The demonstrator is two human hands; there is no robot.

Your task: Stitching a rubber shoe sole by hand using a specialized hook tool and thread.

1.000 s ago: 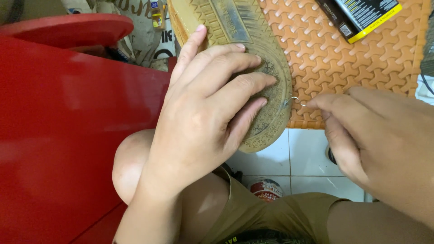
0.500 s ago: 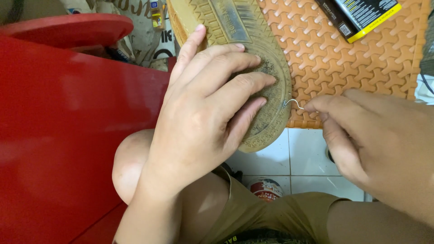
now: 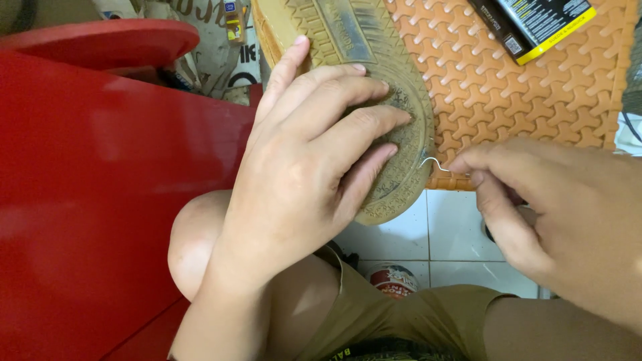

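A worn tan shoe [image 3: 361, 40] lies sole up across my knee, its patterned rubber sole facing the camera. My left hand [image 3: 307, 160] presses flat on the sole's rounded end, fingers spread over it. My right hand [image 3: 548, 207] pinches a thin curved metal needle [image 3: 435, 162] between thumb and fingertips, with the needle's hooked tip touching the sole's right edge. No thread is visible on the needle.
An orange textured rubber mat [image 3: 535, 87] lies behind the shoe, with a black and yellow box [image 3: 535, 20] on it. A red plastic stool [image 3: 100, 187] fills the left. White floor tiles [image 3: 428, 241] and a small round tin [image 3: 394, 277] show below.
My right hand has drawn the curved needle a little further out of the sole's edge, to the right. My left hand has kept its place on the sole.
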